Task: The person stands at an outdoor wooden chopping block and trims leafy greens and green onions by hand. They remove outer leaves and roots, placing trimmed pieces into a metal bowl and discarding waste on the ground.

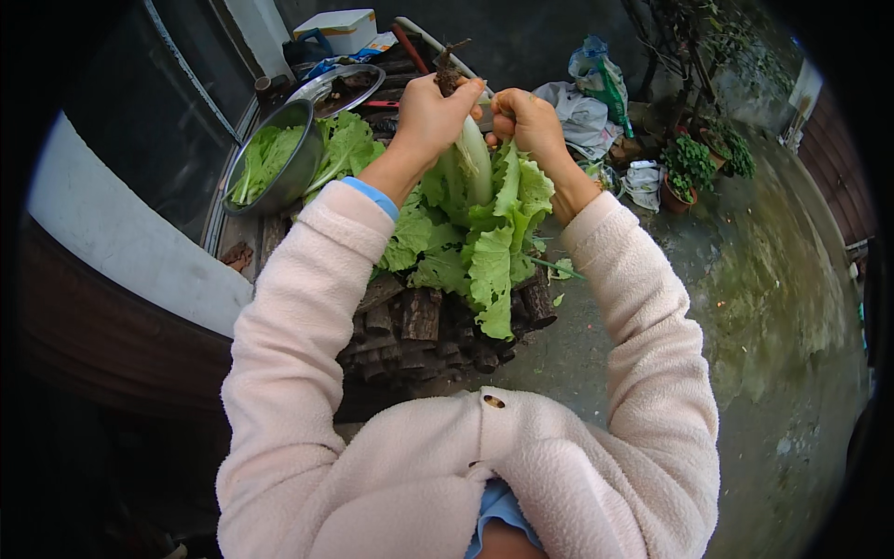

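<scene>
My left hand [433, 115] grips a leafy green vegetable by its base, with the dirty roots [448, 75] pointing up and away from me. Its pale stalk [475, 161] hangs down towards the broad leaves [426, 237]. Close beside it, my right hand [527, 119] is closed around the upper end of a torn-edged green leaf [494, 258], which dangles below the fist. Whether that leaf is still joined to the plant cannot be seen. Left of my hands, a tilted metal bowl [314, 150] holds several green leaves [269, 161].
Stacked logs [421, 314] lie under the vegetable. Beyond the bowl are a metal basin lid or plate [374, 75] and a white box [342, 31]. Plastic bags [576, 115] and potted plants [681, 189] stand to the right on the wet concrete floor [754, 307]. A window frame [213, 223] borders the left.
</scene>
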Motion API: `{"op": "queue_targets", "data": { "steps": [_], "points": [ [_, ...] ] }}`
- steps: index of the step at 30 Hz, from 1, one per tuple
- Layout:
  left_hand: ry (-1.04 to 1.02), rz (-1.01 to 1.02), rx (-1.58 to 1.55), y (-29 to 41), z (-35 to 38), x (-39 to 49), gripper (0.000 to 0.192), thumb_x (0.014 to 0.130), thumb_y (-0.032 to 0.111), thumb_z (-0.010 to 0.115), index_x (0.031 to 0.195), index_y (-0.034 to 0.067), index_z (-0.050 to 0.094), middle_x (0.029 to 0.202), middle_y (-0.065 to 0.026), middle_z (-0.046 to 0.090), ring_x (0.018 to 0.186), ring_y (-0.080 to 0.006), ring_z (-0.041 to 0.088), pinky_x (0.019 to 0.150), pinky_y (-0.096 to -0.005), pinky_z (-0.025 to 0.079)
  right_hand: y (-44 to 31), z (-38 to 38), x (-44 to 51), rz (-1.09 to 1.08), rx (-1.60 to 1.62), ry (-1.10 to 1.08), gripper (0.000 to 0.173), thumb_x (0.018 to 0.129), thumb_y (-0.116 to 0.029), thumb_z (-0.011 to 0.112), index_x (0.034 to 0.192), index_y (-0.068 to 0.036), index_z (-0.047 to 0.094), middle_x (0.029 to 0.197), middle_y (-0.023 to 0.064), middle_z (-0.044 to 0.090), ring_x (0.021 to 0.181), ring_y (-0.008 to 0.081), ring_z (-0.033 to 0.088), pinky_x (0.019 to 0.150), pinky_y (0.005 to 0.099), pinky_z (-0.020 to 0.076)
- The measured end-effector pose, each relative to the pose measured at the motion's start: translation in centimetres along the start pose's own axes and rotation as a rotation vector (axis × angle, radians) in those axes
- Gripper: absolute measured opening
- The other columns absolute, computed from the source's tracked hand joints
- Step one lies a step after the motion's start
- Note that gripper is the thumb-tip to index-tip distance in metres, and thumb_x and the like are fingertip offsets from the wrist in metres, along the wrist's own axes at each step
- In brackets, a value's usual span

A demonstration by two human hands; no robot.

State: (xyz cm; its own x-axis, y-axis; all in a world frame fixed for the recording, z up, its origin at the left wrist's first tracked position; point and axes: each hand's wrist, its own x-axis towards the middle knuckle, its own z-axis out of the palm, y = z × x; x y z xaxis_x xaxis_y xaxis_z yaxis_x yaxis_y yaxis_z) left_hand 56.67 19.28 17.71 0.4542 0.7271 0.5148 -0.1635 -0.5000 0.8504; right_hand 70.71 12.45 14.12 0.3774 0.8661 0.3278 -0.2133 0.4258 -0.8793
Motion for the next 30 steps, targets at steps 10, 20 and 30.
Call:
{"op": "queue_targets", "data": {
  "steps": [10,20,30],
  "points": [
    [0.247,-0.186,0.393,-0.2,-0.3,3.4,0.047,0.088,0.043,0.065,0.082,-0.003,0.068,0.079,-0.0199,0.07,0.077,-0.0348,0.067,0.073,-0.0434,0.05,0.2,0.4,-2.3,-0.38,-1.004,-0.087,0.035,0.08,-0.026,0.081,0.096,0.0,0.062,0.078,0.0089,0.066,0.07,0.0138,0.063,0.068,0.0313,0.0498],
    [-0.471,-0.034,0.157,2.7,-3.2,0.5,0.059,0.08,0.028,0.083,0.126,0.001,0.06,0.109,-0.0054,0.067,0.099,-0.0152,0.063,0.091,-0.0304,0.048,-1.7,-2.3,-1.8,-0.747,-1.094,-0.148,0.02,0.082,-0.014,0.067,0.098,-0.002,0.066,0.083,0.0146,0.064,0.081,0.0366,0.063,0.07,0.043,0.0508],
    [-0.219,-0.114,-0.399,-0.6,-0.1,-0.2,0.028,0.083,0.011,0.079,0.105,0.0,0.065,0.098,-0.0086,0.07,0.085,-0.0156,0.067,0.077,-0.0298,0.056,-0.1,-1.7,0.3,-0.306,-0.375,-0.085,0.025,0.09,-0.019,0.056,0.088,0.002,0.069,0.079,0.008,0.069,0.064,0.0145,0.059,0.061,0.0311,0.0464]
  ]
}}
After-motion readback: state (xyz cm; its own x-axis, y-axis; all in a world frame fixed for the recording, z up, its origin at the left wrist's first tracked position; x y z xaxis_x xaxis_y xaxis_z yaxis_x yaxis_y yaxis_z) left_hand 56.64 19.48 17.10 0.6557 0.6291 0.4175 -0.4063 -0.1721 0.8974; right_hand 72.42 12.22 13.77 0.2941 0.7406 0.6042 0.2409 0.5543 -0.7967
